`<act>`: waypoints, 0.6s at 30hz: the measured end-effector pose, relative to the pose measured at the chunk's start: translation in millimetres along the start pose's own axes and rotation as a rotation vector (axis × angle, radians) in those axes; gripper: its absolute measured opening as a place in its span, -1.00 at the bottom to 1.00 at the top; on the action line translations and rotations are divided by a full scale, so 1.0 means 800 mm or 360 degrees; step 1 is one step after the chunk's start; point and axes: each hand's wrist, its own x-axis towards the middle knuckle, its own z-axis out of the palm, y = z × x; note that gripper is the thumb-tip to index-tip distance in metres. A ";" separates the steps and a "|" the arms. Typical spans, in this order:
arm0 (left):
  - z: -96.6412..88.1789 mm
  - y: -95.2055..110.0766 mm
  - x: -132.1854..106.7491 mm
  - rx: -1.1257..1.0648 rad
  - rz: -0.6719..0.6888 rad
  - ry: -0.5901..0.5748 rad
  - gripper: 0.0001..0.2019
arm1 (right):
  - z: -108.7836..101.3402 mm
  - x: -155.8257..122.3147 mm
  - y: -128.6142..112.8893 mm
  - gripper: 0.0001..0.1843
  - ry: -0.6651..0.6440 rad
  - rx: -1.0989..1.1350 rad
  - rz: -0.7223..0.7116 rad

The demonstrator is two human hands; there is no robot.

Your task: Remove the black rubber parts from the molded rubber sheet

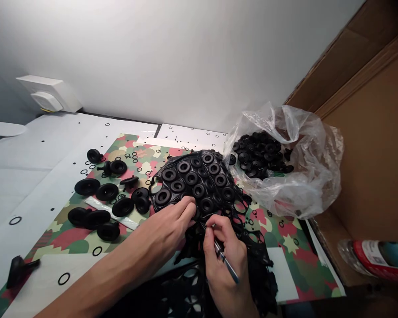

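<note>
In the head view, the left hand (167, 229) lies flat in the middle of the frame, fingers open, pressing on a black rubber sheet (194, 181) so it stays put. The right hand (223, 256) sits just below it, fingers closed around a thin tool (223, 258) with its tip at the sheet. Loose black rings (99, 207) lie at the left on a colourful mat (285, 229). A plastic bag (285, 159) at the upper right holds more rings.
</note>
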 end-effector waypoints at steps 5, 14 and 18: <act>-0.007 0.002 0.001 -0.0067 -0.0011 0.0003 -0.68 | 0.003 0.003 0.000 -0.80 -0.0004 -0.0075 -0.0017; -0.008 -0.002 -0.006 -0.0179 -0.0072 0.0055 -0.80 | 0.008 0.002 0.002 -0.80 0.0151 -0.0186 0.0061; -0.013 -0.002 -0.006 -0.0222 -0.0070 0.0100 -0.75 | 0.010 0.003 0.003 -0.78 0.0254 -0.0207 0.0031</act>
